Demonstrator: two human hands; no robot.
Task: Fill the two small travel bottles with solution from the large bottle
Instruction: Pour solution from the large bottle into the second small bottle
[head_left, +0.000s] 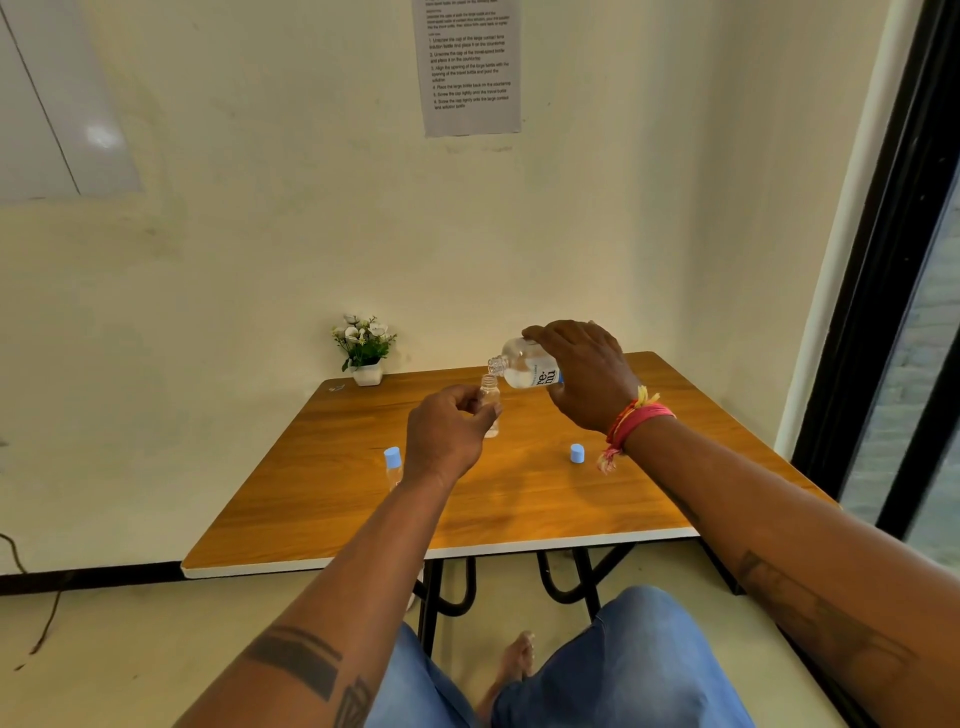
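Note:
My left hand (447, 431) grips a small clear travel bottle (490, 397) that has no cap and stands upright, its base on or just above the wooden table (519, 499). My right hand (584, 374) holds the large clear bottle (524, 369) tilted on its side, its open neck right over the small bottle's mouth. A second small travel bottle (393, 466) with a light blue cap stands at the left, partly hidden by my left wrist. A loose light blue cap (577, 453) rests on the table at the right.
A small white pot of white flowers (365, 349) sits at the table's back left corner against the wall. A printed sheet (467, 65) hangs on the wall above. A dark window frame (893, 270) runs along the right. My knees are under the near table edge.

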